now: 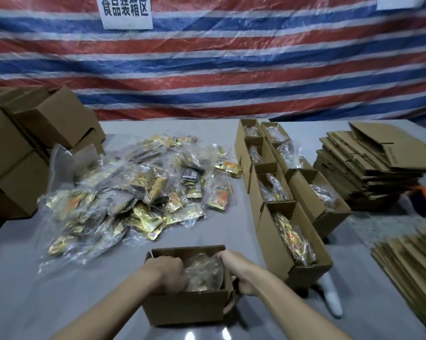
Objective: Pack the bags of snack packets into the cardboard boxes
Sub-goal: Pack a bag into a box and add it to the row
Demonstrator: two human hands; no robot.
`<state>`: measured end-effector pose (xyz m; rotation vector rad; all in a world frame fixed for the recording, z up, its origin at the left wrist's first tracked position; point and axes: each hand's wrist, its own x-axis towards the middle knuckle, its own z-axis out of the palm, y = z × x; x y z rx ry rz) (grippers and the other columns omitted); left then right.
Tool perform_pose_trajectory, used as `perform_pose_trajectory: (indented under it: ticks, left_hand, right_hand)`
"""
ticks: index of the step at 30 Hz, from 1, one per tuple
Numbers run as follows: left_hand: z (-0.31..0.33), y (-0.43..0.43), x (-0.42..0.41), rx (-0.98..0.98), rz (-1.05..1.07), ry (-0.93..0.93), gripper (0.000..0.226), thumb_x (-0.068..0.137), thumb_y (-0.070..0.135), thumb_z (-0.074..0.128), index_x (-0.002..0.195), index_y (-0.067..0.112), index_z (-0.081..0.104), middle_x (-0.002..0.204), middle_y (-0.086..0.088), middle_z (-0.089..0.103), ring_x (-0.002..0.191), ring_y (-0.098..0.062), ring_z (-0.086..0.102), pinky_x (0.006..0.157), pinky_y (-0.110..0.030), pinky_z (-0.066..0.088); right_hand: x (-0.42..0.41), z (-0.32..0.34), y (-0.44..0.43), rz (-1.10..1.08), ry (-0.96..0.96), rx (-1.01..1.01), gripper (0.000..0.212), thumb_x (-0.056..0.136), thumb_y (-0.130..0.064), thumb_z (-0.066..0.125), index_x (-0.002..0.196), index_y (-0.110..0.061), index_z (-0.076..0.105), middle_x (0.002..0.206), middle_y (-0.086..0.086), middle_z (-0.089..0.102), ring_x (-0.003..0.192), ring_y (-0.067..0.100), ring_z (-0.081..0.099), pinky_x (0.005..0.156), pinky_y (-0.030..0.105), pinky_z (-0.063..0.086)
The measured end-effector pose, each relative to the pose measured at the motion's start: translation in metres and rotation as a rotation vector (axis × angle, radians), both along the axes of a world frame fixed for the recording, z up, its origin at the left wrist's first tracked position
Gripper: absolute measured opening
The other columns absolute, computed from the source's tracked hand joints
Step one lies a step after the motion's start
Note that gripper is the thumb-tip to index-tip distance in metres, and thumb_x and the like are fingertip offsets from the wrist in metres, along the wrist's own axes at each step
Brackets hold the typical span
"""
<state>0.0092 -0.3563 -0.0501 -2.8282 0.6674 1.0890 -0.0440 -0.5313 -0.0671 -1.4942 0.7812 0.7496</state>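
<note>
A grey table (59,290) is filling most of the view, with a striped red, white and blue tarpaulin (231,69) hanging behind it as a back wall from nine through three o'clock. A white paper sign (125,11) with black Chinese characters is hanging on the tarpaulin at eleven o'clock, and the corner of a second white sheet (398,2) is showing at one o'clock. At six o'clock an open cardboard box (186,306) is sitting on the table, and a clear bag of snack packets (203,272) is lying inside it. The left hand (169,273) is reaching into the left side of the box with its fingers curling onto the bag, gripping it, while the right hand (241,271) is curling over the right wall of the box, thumb outside, holding that wall. At ten o'clock from the box a loose heap of bagged snack packets (133,187) is spreading across the table. At nine o'clock closed cardboard boxes (30,153) are standing stacked at the table's left edge. At two o'clock two rows of open boxes (288,192) are standing side by side, each showing a bag inside. Further out at two o'clock a stack of flattened cartons (371,165) is leaning unevenly, and at four o'clock another pile of flat cardboard (413,268) is lying at the right edge. A white object (331,294), too blurred to name, is lying at four o'clock just beside the nearest filled box.
</note>
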Motion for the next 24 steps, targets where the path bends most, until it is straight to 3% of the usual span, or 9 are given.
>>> perform_pose_trajectory:
  ticks: [3,6,9,12,14,16,20,22,24]
  left_hand:
    - [-0.011,-0.009,-0.004,0.041,0.022,0.227,0.051,0.102,0.034,0.031,0.143,0.008,0.047,0.151,-0.015,0.043,0.135,-0.029,0.044,0.11,-0.035,0.032]
    - [-0.031,-0.014,-0.017,0.137,0.061,0.228,0.055,0.105,0.037,0.035,0.153,0.012,0.03,0.158,-0.01,0.034,0.144,-0.027,0.034,0.114,-0.034,0.026]
    - [-0.033,-0.01,-0.015,0.109,0.074,0.163,0.061,0.091,0.057,0.048,0.14,0.02,0.051,0.141,-0.005,0.055,0.128,-0.025,0.053,0.103,-0.033,0.039]
    - [-0.021,0.001,-0.006,-0.049,0.15,0.163,0.061,0.071,0.069,0.061,0.111,0.024,0.061,0.115,0.002,0.064,0.104,-0.02,0.06,0.09,-0.031,0.048]
    - [-0.015,0.007,-0.002,-0.138,0.13,0.038,0.042,0.067,0.062,0.068,0.091,0.029,0.059,0.101,0.005,0.063,0.095,-0.018,0.061,0.08,-0.032,0.049]
    - [-0.017,0.009,-0.002,-0.183,0.105,-0.074,0.022,0.075,0.046,0.07,0.076,0.029,0.056,0.094,0.006,0.064,0.091,-0.018,0.062,0.071,-0.031,0.047]
    - [-0.027,0.01,-0.007,-0.162,0.165,0.035,0.014,0.079,0.033,0.072,0.074,0.029,0.059,0.092,0.005,0.064,0.097,-0.018,0.064,0.08,-0.031,0.051]
    - [-0.028,0.011,-0.006,-0.147,0.179,0.075,0.018,0.077,0.034,0.077,0.074,0.029,0.059,0.09,0.006,0.064,0.095,-0.017,0.064,0.081,-0.03,0.052]
    - [-0.019,0.012,-0.001,-0.166,0.174,0.094,0.02,0.074,0.038,0.081,0.073,0.027,0.064,0.08,0.01,0.066,0.085,-0.013,0.066,0.07,-0.025,0.05]
  right_hand:
    - [0.001,0.001,0.003,-0.025,-0.016,-0.021,0.038,0.088,-0.029,0.041,0.115,-0.01,0.059,0.11,0.019,0.061,0.087,0.036,0.061,0.062,0.043,0.056]
    - [-0.004,-0.003,0.005,0.004,-0.071,-0.082,0.035,0.087,-0.025,0.047,0.114,-0.008,0.062,0.107,0.015,0.066,0.09,0.029,0.06,0.073,0.035,0.048]
    - [-0.007,-0.003,0.005,0.019,-0.121,-0.076,0.026,0.087,-0.014,0.046,0.106,-0.008,0.063,0.094,0.015,0.064,0.085,0.03,0.061,0.071,0.035,0.047]
    - [-0.007,-0.006,0.005,0.005,-0.142,-0.084,0.025,0.087,-0.012,0.047,0.108,-0.008,0.06,0.1,0.014,0.061,0.095,0.031,0.06,0.079,0.036,0.046]
    - [-0.006,-0.006,0.005,0.003,-0.139,-0.124,0.027,0.086,-0.011,0.048,0.11,-0.008,0.06,0.107,0.014,0.062,0.107,0.037,0.062,0.088,0.048,0.053]
    - [-0.004,-0.004,0.006,-0.008,-0.128,-0.129,0.021,0.084,-0.008,0.049,0.1,-0.01,0.062,0.1,0.014,0.062,0.105,0.039,0.063,0.087,0.055,0.055]
    - [-0.004,-0.001,0.012,-0.003,-0.145,-0.184,0.017,0.076,-0.003,0.051,0.085,-0.014,0.06,0.089,0.01,0.059,0.085,0.027,0.059,0.072,0.033,0.049]
    - [-0.007,0.0,0.013,0.008,-0.153,-0.195,0.018,0.076,-0.003,0.049,0.086,-0.015,0.059,0.087,0.01,0.055,0.079,0.025,0.052,0.07,0.031,0.044]
    - [-0.009,0.006,0.009,-0.006,-0.147,-0.173,0.019,0.075,-0.004,0.047,0.088,-0.014,0.057,0.088,0.009,0.052,0.077,0.024,0.047,0.073,0.033,0.046]
